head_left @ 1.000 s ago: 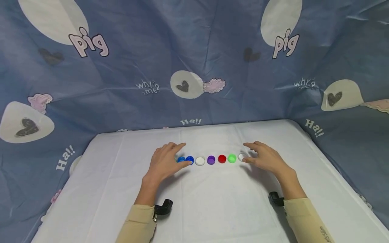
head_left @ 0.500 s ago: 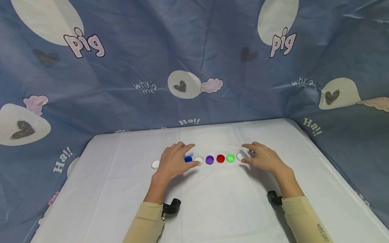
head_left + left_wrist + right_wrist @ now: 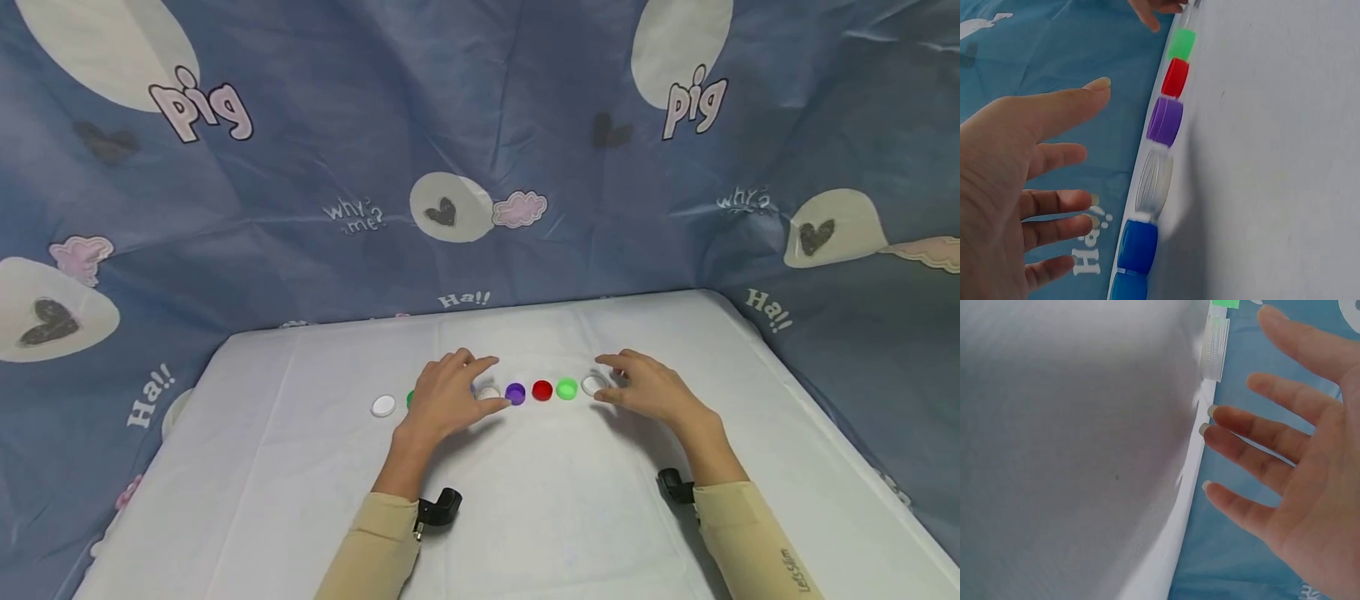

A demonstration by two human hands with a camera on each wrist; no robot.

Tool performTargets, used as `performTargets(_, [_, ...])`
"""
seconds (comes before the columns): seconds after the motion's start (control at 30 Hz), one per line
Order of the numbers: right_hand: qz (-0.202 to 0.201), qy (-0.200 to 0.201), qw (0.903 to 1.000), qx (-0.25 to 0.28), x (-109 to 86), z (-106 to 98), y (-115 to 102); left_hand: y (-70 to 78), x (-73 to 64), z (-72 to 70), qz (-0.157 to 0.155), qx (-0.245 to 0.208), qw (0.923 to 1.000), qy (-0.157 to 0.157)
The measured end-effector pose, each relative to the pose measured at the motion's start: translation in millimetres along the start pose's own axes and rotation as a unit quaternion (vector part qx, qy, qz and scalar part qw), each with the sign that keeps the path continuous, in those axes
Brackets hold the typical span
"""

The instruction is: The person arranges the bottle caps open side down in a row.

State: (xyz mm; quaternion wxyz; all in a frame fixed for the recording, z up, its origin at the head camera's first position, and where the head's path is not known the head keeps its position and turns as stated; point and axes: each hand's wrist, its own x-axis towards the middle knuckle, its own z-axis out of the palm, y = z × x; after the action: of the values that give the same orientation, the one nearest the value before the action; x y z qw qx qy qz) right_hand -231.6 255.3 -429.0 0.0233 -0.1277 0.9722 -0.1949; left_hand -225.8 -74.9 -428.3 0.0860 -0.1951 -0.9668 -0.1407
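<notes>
A row of plastic bottle caps lies across the white table. My left hand hovers over its left part, thumb and forefinger spread, holding nothing. The thumb tip overlaps the edge of the purple cap; behind the fingers is a whitish clear cap. Two blue caps show in the left wrist view but are mostly covered in the head view. To the right follow a red cap and a light green cap. At the right end, a clear cap lies between the parted thumb and fingers of my right hand.
A white cap lies at the row's left end, with a green cap peeking out beside my left hand. The white-covered table meets a blue printed cloth behind. Black wrist cameras jut from both sleeves.
My left hand has slid right along the row, from the blue caps to the purple one, uncovering the white and green caps at the left. My right hand stays by the clear cap.
</notes>
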Motion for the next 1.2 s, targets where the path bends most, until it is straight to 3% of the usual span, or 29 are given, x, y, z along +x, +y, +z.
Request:
performTargets(0.47, [0.002,0.001,1.0,-0.006,0.4,0,1,27.8,13.5,12.4,0.022,0.012,0.9997,-0.006])
performTargets(1.2, [0.008,-0.008,0.9999,-0.008,4.9,-1,-4,56.3,30.3,23.7,0.041,0.023,0.9987,-0.022])
